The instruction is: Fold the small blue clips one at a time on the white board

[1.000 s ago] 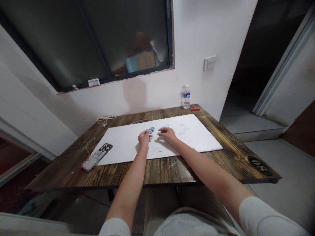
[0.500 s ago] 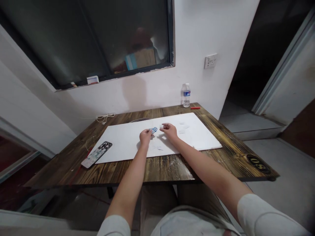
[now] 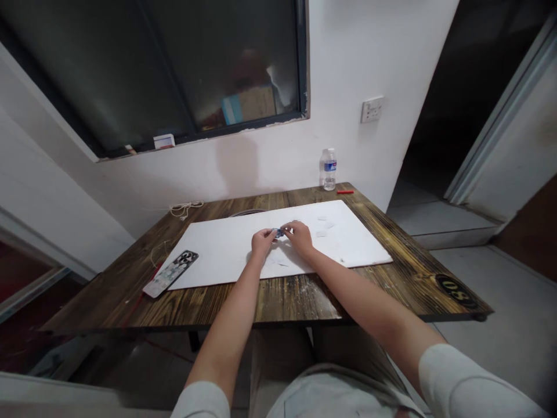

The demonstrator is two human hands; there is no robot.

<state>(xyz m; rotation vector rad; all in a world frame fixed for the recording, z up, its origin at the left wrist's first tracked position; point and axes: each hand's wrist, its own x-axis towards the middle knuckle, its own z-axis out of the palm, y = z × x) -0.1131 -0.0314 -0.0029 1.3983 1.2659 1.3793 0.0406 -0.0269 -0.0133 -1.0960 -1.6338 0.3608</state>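
Over the white board [image 3: 217,247], a small blue-and-white patterned piece [image 3: 279,232] is held between my two hands. My left hand [image 3: 261,240] is closed, with thumb and finger pinching the piece from the left. From the right, my right hand [image 3: 299,234] has its fingertips closed at the piece's other edge. The piece is small and partly covered by fingers, so its exact kind does not show. Several small pale paper scraps [image 3: 321,234] lie on the board to the right of my right hand. Another scrap [image 3: 282,263] lies nearer, below my hands.
A phone in a patterned case [image 3: 170,274] overlaps the board's left edge. Farther back on the wooden table [image 3: 300,305] are a coiled white cable [image 3: 186,208], a water bottle [image 3: 329,169] and a red stick-like item [image 3: 345,192]. Wall and window stand behind.
My right hand, which held a small white scrap apart from the patterned piece, has moved left to the piece. The scrap no longer shows in its fingers. My left hand has shifted slightly right.
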